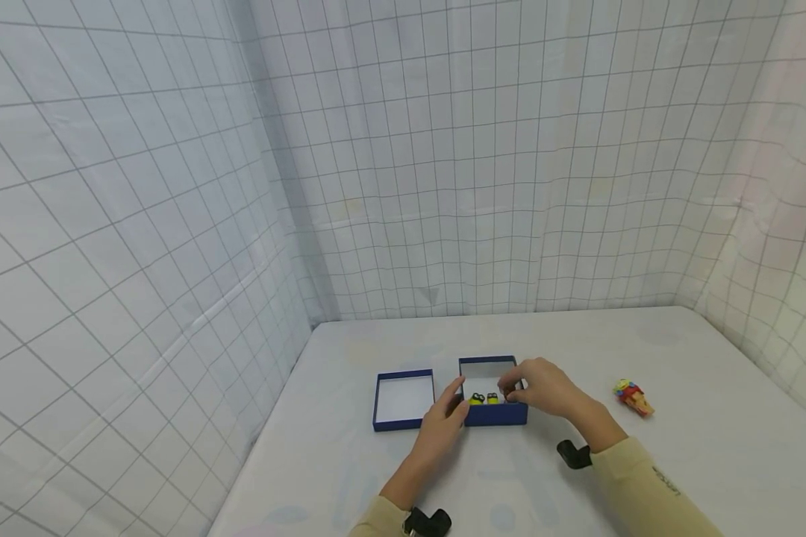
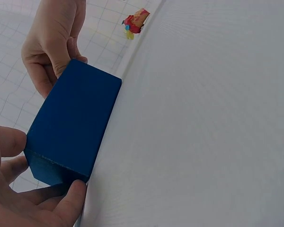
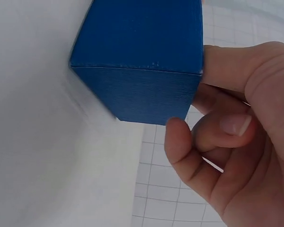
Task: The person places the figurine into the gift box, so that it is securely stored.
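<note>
A blue open-topped box [image 1: 495, 415] with a white inside stands upright on the table, its blue front wall [image 2: 78, 113] facing me. Inside, along the front, are two small yellow toy figures with black goggles, one toy figure [image 1: 476, 399] beside another toy figure [image 1: 492, 398]. My left hand [image 1: 441, 424] touches the box's left end, its fingertips spread around the front corner. Over the right end, my right hand [image 1: 540, 384] reaches in, thumb and fingers pinching a small dark brown thing [image 1: 508, 390] mostly hidden by them. Its outer fingers curl beside the end wall [image 3: 137, 92].
Left of the box lies a shallow blue-edged lid [image 1: 403, 426], its white inside up. A colourful toy figure [image 1: 634, 397] in red, yellow and orange lies at the right. White gridded cloth [image 1: 430, 186] hangs behind the white table [image 1: 510, 485] and at both sides.
</note>
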Demonstrator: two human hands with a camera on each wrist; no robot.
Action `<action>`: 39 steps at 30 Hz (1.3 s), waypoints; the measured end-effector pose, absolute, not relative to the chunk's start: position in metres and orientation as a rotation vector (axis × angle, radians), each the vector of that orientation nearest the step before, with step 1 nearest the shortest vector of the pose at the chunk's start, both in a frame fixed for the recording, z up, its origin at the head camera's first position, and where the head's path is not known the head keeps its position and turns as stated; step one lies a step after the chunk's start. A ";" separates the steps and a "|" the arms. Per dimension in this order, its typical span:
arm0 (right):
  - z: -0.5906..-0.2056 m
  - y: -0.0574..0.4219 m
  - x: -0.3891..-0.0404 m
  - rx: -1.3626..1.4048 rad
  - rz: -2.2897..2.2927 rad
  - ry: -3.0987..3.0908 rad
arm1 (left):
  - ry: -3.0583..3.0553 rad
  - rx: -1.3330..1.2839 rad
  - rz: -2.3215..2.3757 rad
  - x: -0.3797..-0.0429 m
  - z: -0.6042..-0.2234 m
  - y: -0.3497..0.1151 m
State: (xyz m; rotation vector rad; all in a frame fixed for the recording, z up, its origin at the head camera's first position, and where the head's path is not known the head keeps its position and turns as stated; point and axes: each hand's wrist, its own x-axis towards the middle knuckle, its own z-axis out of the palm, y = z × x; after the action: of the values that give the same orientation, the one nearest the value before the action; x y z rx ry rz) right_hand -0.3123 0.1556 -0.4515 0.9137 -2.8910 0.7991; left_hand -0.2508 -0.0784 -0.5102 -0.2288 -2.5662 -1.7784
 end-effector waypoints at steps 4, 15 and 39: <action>-0.450 0.155 -0.313 0.911 0.797 -2.913 | -2.562 -0.232 -1.783 -0.251 -0.511 -0.079; -0.454 0.150 -0.313 0.887 0.843 -2.980 | -2.572 -0.223 -1.773 -0.251 -0.511 -0.080; -0.444 0.157 -0.304 0.799 0.798 -2.875 | -2.578 -0.234 -1.751 -0.250 -0.510 -0.080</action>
State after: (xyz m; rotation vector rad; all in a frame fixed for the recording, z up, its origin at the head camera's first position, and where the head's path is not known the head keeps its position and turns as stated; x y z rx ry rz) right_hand -0.3035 0.1570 -0.4444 0.7985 -2.8749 0.7982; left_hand -0.2505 -0.0799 -0.5097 -0.2338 -2.5782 -1.7509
